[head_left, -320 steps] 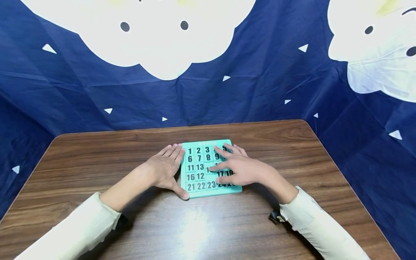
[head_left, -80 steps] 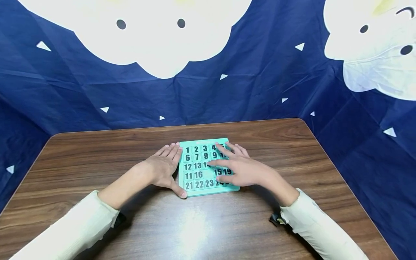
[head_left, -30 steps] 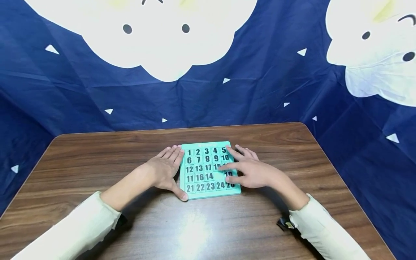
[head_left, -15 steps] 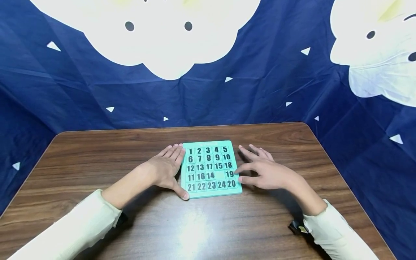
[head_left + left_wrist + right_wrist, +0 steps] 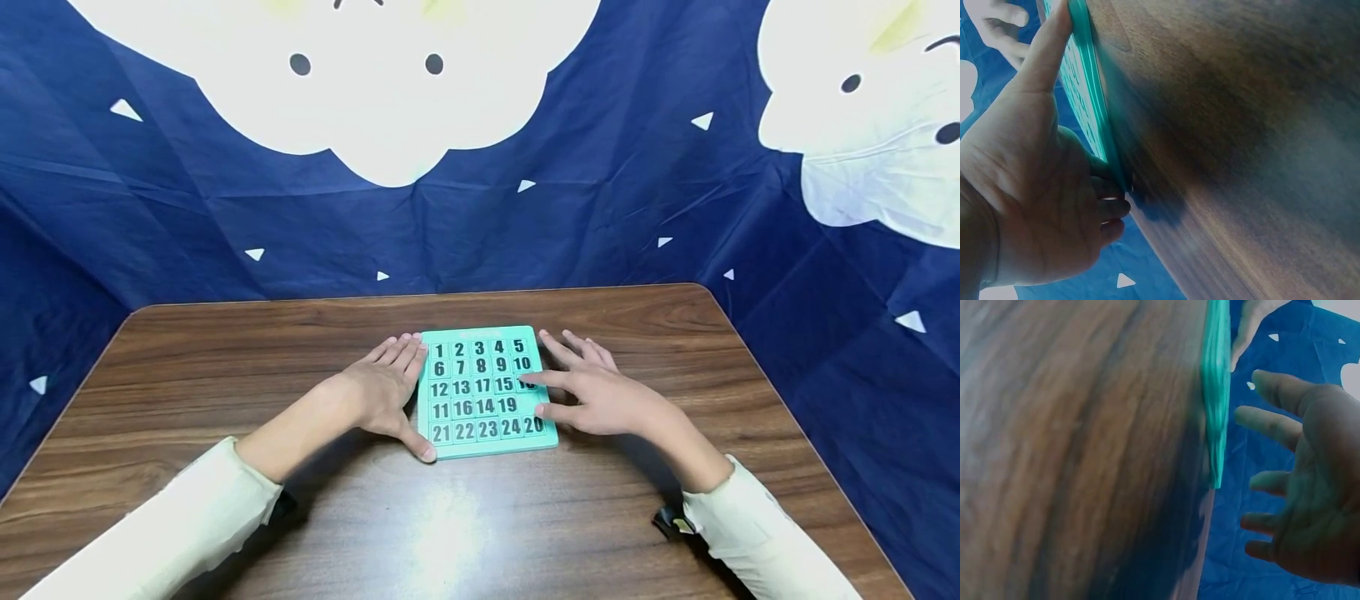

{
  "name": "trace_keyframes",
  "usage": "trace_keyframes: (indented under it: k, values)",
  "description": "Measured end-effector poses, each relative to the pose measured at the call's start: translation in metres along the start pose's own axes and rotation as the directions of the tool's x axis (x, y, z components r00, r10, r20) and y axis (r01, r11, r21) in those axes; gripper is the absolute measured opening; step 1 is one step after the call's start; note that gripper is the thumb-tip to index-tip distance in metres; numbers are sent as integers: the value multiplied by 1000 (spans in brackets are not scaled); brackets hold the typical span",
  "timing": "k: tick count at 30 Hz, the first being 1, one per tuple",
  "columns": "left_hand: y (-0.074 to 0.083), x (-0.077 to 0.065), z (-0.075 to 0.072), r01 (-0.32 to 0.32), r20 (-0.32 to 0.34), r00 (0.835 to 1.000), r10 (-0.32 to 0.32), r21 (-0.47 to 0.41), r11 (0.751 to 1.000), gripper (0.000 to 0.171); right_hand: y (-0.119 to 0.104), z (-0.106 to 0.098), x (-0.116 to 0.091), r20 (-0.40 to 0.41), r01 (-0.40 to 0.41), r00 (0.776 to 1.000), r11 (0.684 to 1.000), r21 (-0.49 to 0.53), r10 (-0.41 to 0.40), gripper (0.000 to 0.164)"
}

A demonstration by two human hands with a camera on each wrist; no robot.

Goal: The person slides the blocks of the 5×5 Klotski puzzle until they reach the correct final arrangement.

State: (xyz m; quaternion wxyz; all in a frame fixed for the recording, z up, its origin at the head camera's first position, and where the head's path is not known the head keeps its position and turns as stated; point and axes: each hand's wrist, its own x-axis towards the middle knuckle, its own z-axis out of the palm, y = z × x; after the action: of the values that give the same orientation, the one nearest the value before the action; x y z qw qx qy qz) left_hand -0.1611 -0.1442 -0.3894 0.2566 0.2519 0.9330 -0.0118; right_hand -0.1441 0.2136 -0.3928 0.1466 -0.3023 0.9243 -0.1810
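Note:
A turquoise sliding number puzzle lies flat on the table. Its third row reads 12, 13, 17, 15, 18; the fourth reads 11, 16, 14, 19, with the gap at its right end. My left hand rests against the puzzle's left side, fingers straight along the edge and thumb at the near left corner. Over the right side reaches my right hand, fingers spread. Its index fingertip is on the 18 tile, partly covering the number, and its thumb is near the gap. The right wrist view shows the puzzle's edge beside these fingers.
The wood-grain table has a bright glare spot in front of the puzzle. A blue curtain with white clouds and triangles stands behind and beside it. Dark wrist devices show under the sleeves.
The 19 tile has slid left within the last half second, moving the gap to the right end. Earlier, tiles in rows three and four were rearranged. My left hand has stayed put.

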Motion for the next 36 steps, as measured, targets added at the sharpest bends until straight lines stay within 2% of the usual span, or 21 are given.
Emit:
trace_keyframes:
  k: [3,10,14,18,26,32,36]
  values:
    - [1,-1,-1,-1,5,1000,1,1,1000,166,1,0,-3,16,-6,1000,1000,-26,6,50]
    - [2,2,-1,-2,4,1000,2,1,1000,166,-5,-4,-3,26,44,999,999,-3,-44,35]
    - [2,1,-1,-3,2,1000,3,-1,1000,166,-9,-3,7,27,39,999,999,7,-39,42]
    - [1,1,0,-2,-1,1000,2,-6,1000,166,-10,1,14,58,29,998,1000,-3,-28,50]
    - [1,1,-1,2,9,1000,-2,-5,1000,166,-1,-9,7,29,-40,999,999,-26,40,41]
    - [1,1,-2,4,10,1000,-4,-9,1000,166,-7,-7,13,10,11,1000,999,-42,-10,44]
    - [0,0,-1,5,9,1000,-5,-9,1000,166,-18,0,26,53,55,997,997,-50,-53,50]
